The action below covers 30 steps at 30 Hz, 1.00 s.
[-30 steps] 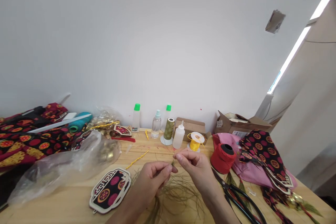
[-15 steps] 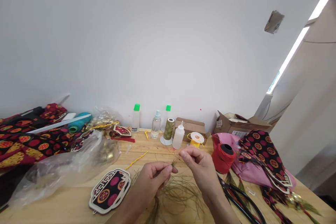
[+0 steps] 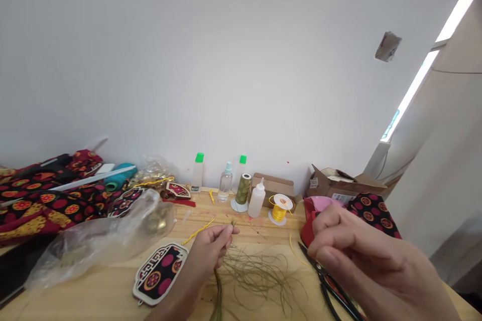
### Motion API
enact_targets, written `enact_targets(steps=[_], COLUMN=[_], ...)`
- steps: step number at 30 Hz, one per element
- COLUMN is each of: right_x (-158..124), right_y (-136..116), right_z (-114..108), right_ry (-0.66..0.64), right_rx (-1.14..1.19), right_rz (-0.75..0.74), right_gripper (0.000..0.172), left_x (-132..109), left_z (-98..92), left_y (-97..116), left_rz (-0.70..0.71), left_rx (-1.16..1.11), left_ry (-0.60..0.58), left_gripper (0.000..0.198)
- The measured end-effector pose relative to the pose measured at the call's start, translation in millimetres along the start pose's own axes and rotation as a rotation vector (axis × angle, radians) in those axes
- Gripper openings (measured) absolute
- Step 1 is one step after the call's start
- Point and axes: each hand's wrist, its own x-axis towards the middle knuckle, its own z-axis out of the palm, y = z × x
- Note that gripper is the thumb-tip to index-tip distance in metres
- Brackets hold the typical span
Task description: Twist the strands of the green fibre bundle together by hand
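Observation:
My left hand [image 3: 211,248] is pinched round an olive-green thread tassel [image 3: 217,291]. Its short tip pokes up above the thumb, and its strands hang below the hand. At the right, close to the camera, my right hand [image 3: 369,261] is raised with thumb and fingers pressed together; anything in that pinch is too fine to make out. Loose olive threads [image 3: 259,271] lie tangled on the table between the hands. Partly behind my right hand are black-handled scissors [image 3: 327,281]. Left of my left forearm lies a patterned fabric pendant [image 3: 160,273] with a pale frame and yellow cord.
Along the wall stand a green-capped bottle [image 3: 198,173], a spray bottle [image 3: 225,183], an olive thread cone [image 3: 244,189], a white squeeze bottle [image 3: 257,200] and a yellow cord spool [image 3: 279,210]. Patterned fabric [image 3: 22,205] and a plastic bag [image 3: 94,241] fill the left; a carton [image 3: 339,185] sits right.
My right hand has moved away from the tassel, to the right and nearer the camera, now covering the red spool and scissors in part. My left hand keeps its hold, slightly further left.

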Motion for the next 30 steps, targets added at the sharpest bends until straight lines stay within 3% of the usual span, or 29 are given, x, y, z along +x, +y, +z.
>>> enact_targets(steps=[4,9,13,21,26,30], right_x=[9.8,19.2,19.9,15.9,13.3,14.2], right_y=[5.7,58.3,84.5,91.9,92.9,94.3], right_z=[23.2,73.5,97.3,109.7,111.4,107.0], right_ry=[-0.076,-0.043,0.025,0.128,0.157,0.144], right_rx=[0.0,-0.017,0.016,-0.019,-0.055,0.038], right_rz=[0.011,0.075,0.124,0.1,0.07,0.133], right_gripper=[0.015,0.014,0.014,0.016,0.016,0.017], left_x=[-4.3,-13.7,-19.6,-20.9,-18.0,-13.9], left_z=[4.2,13.1,15.8,15.7,13.1,11.1], left_y=[2.5,9.0,12.1,6.0,2.7,2.5], left_rz=[0.047,0.026,0.016,0.045,0.057,0.065], left_rx=[-0.041,-0.206,-0.306,-0.306,-0.166,-0.091], left_ry=[0.005,-0.14,-0.207,-0.239,-0.173,-0.215], left_gripper=[0.032,0.021,0.02,0.021,0.028,0.031])
